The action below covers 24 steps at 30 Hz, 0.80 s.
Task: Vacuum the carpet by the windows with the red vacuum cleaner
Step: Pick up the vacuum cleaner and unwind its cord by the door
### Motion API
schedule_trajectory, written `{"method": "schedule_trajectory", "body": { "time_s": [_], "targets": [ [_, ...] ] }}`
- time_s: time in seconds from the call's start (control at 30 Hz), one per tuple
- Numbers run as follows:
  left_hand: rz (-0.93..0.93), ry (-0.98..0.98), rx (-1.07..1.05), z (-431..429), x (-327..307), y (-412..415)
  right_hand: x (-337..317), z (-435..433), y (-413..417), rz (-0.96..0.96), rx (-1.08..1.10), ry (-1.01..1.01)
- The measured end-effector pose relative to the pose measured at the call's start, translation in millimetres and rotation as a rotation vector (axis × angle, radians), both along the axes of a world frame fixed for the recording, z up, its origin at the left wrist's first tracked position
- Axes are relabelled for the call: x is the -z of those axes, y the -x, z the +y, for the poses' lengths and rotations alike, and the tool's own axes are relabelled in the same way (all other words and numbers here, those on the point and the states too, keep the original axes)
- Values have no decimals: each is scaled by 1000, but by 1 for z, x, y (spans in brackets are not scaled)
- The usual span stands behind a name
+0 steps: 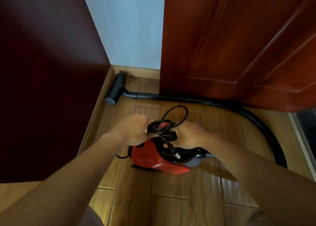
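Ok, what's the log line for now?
left hand and right hand: grip coiled black power cord | red canister vacuum cleaner: on wooden floor | black floor nozzle: by skirting board

Pretty soft daylight overall, glare streaks on the glossy wood floor [220, 183] near right. Dark panel [42, 89] on the left sits in shadow, slightly blurry. Wide-angle bends the edges.

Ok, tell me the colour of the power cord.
Black; the power cord shows best in the head view.
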State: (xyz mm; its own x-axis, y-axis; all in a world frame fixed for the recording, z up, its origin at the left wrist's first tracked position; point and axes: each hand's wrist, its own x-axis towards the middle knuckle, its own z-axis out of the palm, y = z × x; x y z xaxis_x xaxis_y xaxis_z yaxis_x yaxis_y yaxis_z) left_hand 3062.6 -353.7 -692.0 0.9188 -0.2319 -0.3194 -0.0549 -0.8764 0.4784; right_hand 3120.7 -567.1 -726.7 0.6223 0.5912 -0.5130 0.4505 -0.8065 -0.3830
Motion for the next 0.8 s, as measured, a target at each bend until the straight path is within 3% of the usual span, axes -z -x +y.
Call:
{"method": "schedule_trajectory", "body": {
  "time_s": [0.17,0.23,0.3,0.37,0.5,0.6,0.7,0.8],
  "targets": [
    [-4,89,13,-15,26,-1,2,-7,-18,372,203,-407],
    [59,243,-65,-12,27,-8,5,-13,-34,365,342,-474],
    [81,245,-64,-13,28,-12,19,-23,-49,209,432,-380],
    [47,101,-9,-25,32,-12,44,-30,-64,32,447,-217],
    [-215,-242,76,-55,43,-9,94,-31,-100,-189,358,-16],
    [-353,-333,51,-62,54,-14,114,-19,-131,-215,360,27],
    [-371,-270,27,-66,62,-15,130,-5,-160,-254,294,176],
    [-379,-221,28,-67,68,-10,149,9,-183,-159,279,240]
  ]
}}
